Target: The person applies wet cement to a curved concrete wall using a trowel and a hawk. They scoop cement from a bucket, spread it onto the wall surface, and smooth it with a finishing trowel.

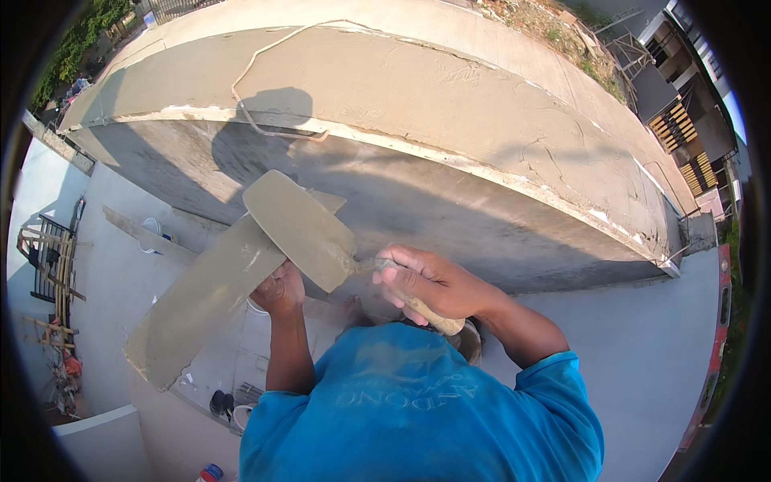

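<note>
My left hand (279, 289) is closed beneath a long, mortar-coated float (193, 305), gripping it from below; its exact hold is partly hidden. My right hand (426, 285) grips the wooden handle (438, 320) of a trowel, whose grey-smeared blade (309, 241) lies angled across the upper end of the float. Beyond both tools stands a curved wall (482, 217) with wet, smoothed mortar along its top (418, 88) and a pale strip along the near edge. A thin bent rod (251, 63) rests on that top.
Below lie a white bucket (150, 234), planks (132, 225) and small tools (229, 406). Railings and scrap wood (52, 297) are at left, a red level (715, 353) at the right edge. Rubble (554, 32) and wooden pallets (683, 145) sit beyond the wall.
</note>
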The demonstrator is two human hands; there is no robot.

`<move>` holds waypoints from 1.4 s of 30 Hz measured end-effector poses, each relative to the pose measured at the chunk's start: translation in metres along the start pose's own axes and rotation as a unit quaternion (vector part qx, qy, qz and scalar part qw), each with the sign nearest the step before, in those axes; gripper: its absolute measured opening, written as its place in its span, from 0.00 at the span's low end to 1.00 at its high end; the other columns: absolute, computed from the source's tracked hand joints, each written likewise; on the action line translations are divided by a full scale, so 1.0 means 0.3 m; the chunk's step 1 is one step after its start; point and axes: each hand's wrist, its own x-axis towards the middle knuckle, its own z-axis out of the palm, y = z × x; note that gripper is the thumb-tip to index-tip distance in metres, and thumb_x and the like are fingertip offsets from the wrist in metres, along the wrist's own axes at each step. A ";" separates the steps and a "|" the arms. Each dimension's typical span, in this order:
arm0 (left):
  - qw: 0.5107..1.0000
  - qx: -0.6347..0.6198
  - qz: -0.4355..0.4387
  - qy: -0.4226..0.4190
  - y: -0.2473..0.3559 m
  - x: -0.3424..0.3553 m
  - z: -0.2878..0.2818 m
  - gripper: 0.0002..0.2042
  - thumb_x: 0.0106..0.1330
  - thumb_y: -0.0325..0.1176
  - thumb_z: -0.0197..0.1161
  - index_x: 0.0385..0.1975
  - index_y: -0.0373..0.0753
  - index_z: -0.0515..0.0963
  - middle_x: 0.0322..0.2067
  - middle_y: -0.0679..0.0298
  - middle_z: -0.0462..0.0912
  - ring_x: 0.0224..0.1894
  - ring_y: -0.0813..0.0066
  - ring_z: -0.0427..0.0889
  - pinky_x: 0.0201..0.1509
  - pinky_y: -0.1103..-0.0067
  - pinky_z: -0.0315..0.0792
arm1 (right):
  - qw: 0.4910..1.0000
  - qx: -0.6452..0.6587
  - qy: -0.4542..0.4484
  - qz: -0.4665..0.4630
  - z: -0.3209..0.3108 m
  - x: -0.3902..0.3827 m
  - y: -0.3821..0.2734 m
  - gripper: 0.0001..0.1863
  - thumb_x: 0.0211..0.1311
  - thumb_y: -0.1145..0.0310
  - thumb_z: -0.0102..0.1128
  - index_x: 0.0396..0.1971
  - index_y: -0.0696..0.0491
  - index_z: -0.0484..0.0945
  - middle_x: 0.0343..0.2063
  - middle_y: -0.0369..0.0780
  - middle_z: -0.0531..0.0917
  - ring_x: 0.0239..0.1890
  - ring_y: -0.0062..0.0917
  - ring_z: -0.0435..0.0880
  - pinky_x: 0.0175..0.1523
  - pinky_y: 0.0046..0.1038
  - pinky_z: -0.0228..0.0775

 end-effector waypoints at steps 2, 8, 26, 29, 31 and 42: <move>0.999 0.028 0.025 -0.032 0.028 0.013 -0.040 0.26 0.64 0.54 0.72 0.54 0.45 0.77 0.36 0.77 0.81 0.36 0.88 0.78 0.51 0.82 0.76 | 0.997 -0.033 -0.030 0.060 -0.054 -0.088 0.037 0.24 0.80 0.51 0.47 0.55 0.59 0.72 0.28 0.36 0.76 0.21 0.16 0.74 0.29 0.24 0.69; 0.994 -0.051 0.006 -0.092 0.104 0.115 -0.028 0.28 0.62 0.58 0.73 0.54 0.46 0.78 0.31 0.78 0.76 0.30 0.90 0.72 0.46 0.86 0.74 | 0.826 -0.446 0.252 -0.236 -0.123 -0.226 0.157 0.16 0.61 0.65 0.70 0.46 0.55 0.83 0.37 0.41 0.83 0.29 0.31 0.78 0.36 0.34 0.68; 0.950 -0.041 -0.241 -0.192 -0.098 0.002 -0.089 0.33 0.58 0.48 0.76 0.62 0.45 0.74 0.57 0.67 0.80 0.59 0.70 0.77 0.62 0.65 0.74 | 0.676 -0.469 0.366 -0.436 -0.105 -0.018 0.134 0.20 0.41 0.78 0.73 0.40 0.52 0.86 0.43 0.41 0.83 0.34 0.34 0.74 0.39 0.35 0.63; 0.965 -0.041 -0.198 -0.169 -0.047 0.035 -0.097 0.32 0.58 0.46 0.76 0.61 0.44 0.75 0.56 0.67 0.80 0.57 0.70 0.78 0.61 0.66 0.74 | 0.657 -0.492 0.397 -0.412 -0.162 -0.064 0.199 0.18 0.41 0.79 0.72 0.38 0.52 0.86 0.43 0.42 0.83 0.34 0.35 0.75 0.39 0.34 0.64; 0.973 -0.049 -0.164 -0.154 -0.001 0.073 -0.096 0.31 0.58 0.45 0.76 0.61 0.43 0.75 0.55 0.66 0.81 0.56 0.70 0.78 0.60 0.67 0.75 | 0.639 -0.532 0.404 -0.381 -0.202 -0.106 0.260 0.19 0.41 0.79 0.73 0.38 0.52 0.86 0.43 0.42 0.83 0.35 0.34 0.75 0.39 0.34 0.64; 0.942 0.017 -0.224 -0.249 -0.066 0.044 -0.086 0.27 0.60 0.37 0.76 0.58 0.39 0.76 0.52 0.64 0.83 0.51 0.71 0.81 0.56 0.70 0.77 | 0.631 -0.530 0.388 -0.414 -0.136 -0.064 0.184 0.19 0.42 0.78 0.76 0.39 0.52 0.86 0.42 0.42 0.83 0.35 0.34 0.77 0.38 0.34 0.65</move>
